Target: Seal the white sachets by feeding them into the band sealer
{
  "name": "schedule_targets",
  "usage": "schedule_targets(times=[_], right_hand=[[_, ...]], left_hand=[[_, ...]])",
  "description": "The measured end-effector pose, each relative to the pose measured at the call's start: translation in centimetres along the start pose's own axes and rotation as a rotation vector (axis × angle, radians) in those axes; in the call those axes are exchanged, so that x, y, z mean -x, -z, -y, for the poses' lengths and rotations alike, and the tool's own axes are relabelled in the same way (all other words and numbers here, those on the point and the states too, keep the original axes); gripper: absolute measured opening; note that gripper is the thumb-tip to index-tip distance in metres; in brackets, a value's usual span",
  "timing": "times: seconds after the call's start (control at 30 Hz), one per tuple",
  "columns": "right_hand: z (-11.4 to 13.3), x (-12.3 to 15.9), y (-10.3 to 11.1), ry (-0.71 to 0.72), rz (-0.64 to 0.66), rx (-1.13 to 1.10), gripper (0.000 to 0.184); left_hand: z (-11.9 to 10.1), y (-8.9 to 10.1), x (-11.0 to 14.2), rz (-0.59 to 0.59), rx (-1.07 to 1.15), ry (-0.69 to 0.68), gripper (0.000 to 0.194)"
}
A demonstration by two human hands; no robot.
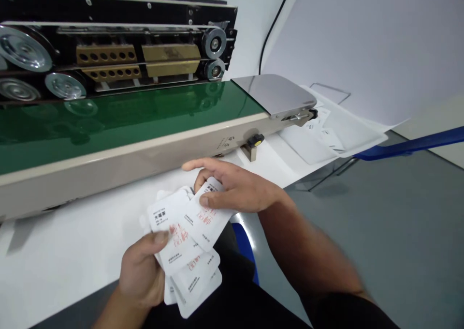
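My left hand (143,268) is closed around a loose, fanned stack of flat white sachets (168,246), its thumb pressing on the top one. Red and black characters are printed on their faces. At the stack's upper right, my right hand (235,186) pinches one white sachet (208,227) between thumb and fingers, its index finger stretched out to the left. This sachet overlaps the stack. Both hands are in front of a sealing machine's green conveyor belt (145,121), above the front edge of the white table (43,266).
Metal pulleys (213,43) and brass blocks (170,60) line the machine behind the belt. Beyond the belt's right end, a translucent tray (348,126) holds several sachets. A blue chair part (409,145) juts in at right. A black knob (255,140) sticks out below the conveyor.
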State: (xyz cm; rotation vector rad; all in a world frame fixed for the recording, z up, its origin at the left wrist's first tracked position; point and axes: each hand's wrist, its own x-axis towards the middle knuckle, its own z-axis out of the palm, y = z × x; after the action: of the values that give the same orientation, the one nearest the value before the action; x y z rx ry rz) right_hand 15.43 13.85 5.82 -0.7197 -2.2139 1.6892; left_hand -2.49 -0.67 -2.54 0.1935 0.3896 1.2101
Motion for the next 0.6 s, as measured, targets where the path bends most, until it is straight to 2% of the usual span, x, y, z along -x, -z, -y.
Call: schedule_targets(times=[0.1, 0.17, 0.27, 0.33, 0.4, 0.47, 0.6], right_hand=[[-0.6, -0.9, -0.5, -0.028, 0.051, 0.019, 0.060], [-1.1, -1.1, -1.0, -0.025, 0.058, -0.023, 0.058], [-1.7, -1.0, -1.8, -0.023, 0.077, -0.162, 0.054], [-1.7, -0.7, -2.2, -0.045, 0.060, -0.216, 0.052], [-1.5, -0.4, -2.7, -0.072, -0.013, -0.191, 0.052], [-1.2, -0.2, -3.4, -0.066, -0.155, -0.090, 0.055], [-1.2, 0.1, -5.3, 0.102, -0.492, 0.183, 0.058]], left_hand=[[-0.1, 0.1, 0.1, 0.028, 0.005, -0.061, 0.032], [-0.3, -0.2, 0.2, 0.004, -0.015, -0.076, 0.033], [-0.5, -0.9, 0.5, -0.067, -0.042, -0.010, 0.040], [-0.6, -1.0, 0.7, -0.105, -0.066, 0.061, 0.038], [-0.7, -0.9, 1.0, -0.124, -0.084, 0.117, 0.032], [-0.5, -0.8, 1.0, -0.120, -0.081, 0.131, 0.025], [0.4, -1.2, 0.6, -0.117, -0.074, 0.169, 0.018]])
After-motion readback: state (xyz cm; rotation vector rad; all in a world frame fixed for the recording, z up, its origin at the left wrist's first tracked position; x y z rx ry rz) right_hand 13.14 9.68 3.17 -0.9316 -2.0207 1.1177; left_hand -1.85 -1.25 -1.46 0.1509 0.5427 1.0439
